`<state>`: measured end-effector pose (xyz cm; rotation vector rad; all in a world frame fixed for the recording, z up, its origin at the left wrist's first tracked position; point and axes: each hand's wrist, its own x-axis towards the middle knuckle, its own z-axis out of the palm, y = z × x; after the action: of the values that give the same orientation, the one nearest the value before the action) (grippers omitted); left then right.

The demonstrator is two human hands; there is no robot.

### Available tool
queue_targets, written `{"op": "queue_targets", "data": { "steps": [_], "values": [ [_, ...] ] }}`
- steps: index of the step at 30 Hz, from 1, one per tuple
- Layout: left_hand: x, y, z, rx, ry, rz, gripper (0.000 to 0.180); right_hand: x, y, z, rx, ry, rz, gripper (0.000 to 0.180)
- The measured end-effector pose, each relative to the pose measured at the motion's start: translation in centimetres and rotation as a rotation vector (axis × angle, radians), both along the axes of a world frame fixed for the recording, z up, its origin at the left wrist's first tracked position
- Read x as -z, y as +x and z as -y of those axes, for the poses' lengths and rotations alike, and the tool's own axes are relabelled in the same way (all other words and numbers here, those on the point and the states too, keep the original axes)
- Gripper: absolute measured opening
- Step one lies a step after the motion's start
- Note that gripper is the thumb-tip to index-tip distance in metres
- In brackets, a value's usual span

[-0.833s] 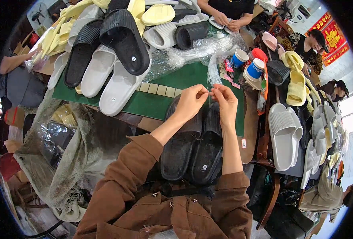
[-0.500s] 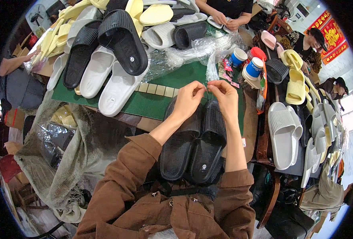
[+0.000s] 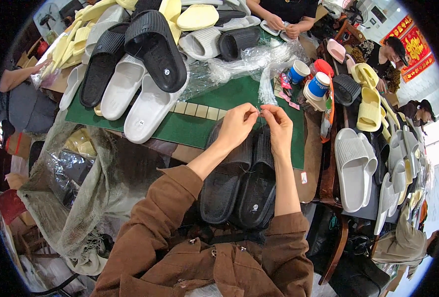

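1. Left hand [image 3: 237, 124] is curled, thumb and forefinger pinched together on a small pale tie [image 3: 259, 115] that is too fine to make out clearly; the other fingers are folded in.
2. Right hand [image 3: 279, 126] meets it fingertip to fingertip, likewise pinching the same tiny piece, so both hands are closed in a fine grip just above the toe ends of the black slippers [image 3: 242, 183].
3. That pair of black slippers lies side by side, touching, soles up across the person's lap, toes toward the green mat [image 3: 190, 123] and heels near the brown jacket.
4. Two blue-and-white cups [image 3: 311, 79] stand on the far right of the mat; what is inside them cannot be seen. Clear plastic bags [image 3: 239, 64] lie crumpled beside them.
5. Heaped on the far left of the mat are black and white slippers [image 3: 130, 74], with yellow ones behind.
6. A row of pale tiles [image 3: 199, 110] lies on the mat just left of the hands; bare green shows between the heap and the hands.
7. Beyond the mat's right edge, white slippers [image 3: 355, 163] and yellow ones crowd a dark side surface, near the right forearm.
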<state>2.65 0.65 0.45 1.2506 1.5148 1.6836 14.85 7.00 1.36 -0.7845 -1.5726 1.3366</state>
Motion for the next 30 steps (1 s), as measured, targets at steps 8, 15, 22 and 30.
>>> {"op": "queue_targets", "data": {
  "steps": [8,15,22,30],
  "values": [
    [-0.33,0.00,0.15,-0.020,0.004,0.032,0.008,0.35,-0.01,0.34,0.021,0.048,0.076,0.010],
    [-0.07,-0.03,0.20,-0.016,-0.024,0.040,0.009,0.45,-0.32,0.56,0.080,0.069,0.085,0.007],
    [-0.24,-0.09,0.26,0.000,-0.013,0.024,0.008,0.47,-0.35,0.67,0.090,0.104,0.080,0.011],
    [0.20,-0.20,-0.16,-0.095,0.012,0.115,0.010,0.28,0.26,0.77,0.147,0.088,0.090,0.011]
  ]
}}
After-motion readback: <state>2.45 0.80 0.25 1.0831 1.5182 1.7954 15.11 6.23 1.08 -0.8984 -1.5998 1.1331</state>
